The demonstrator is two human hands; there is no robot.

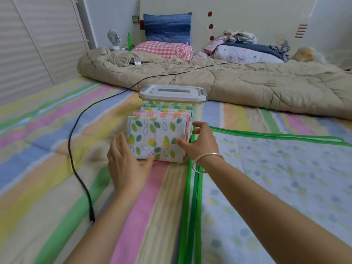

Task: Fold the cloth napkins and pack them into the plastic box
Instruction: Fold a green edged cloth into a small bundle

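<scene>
Reaching forward over the striped sheet (47,149) with both bare forearms. Pressing the left hand (127,166) flat, fingers straight and together, against the left side of the stack of folded napkins (162,114), thumb stretched along its lower front edge; grasping nothing there, palm merely against cloth. Cupping the right hand (202,143) round the stack's right edge, thumb on the front face of the leaf-print napkin (150,134), fingers arched round the side, so holding the stack in a loose grasp. Wearing a silver bangle (207,161) on the right wrist. In the stack, several folded pieces set on edge one behind another: white with green and yellow leaves foremost, pink check behind, green check at the rear. Resting on the sheet, rear pieces close up against the plastic box (199,111) beneath its grey-latched lid (172,92); impossible to tell whether any sit inside. Just right of the right wrist, flat on the sheet: unfolded napkins (276,168), pale leaf print with green borders. Left of the left hand, well apart: a black cable (72,149) trailing across the stripes.
</scene>
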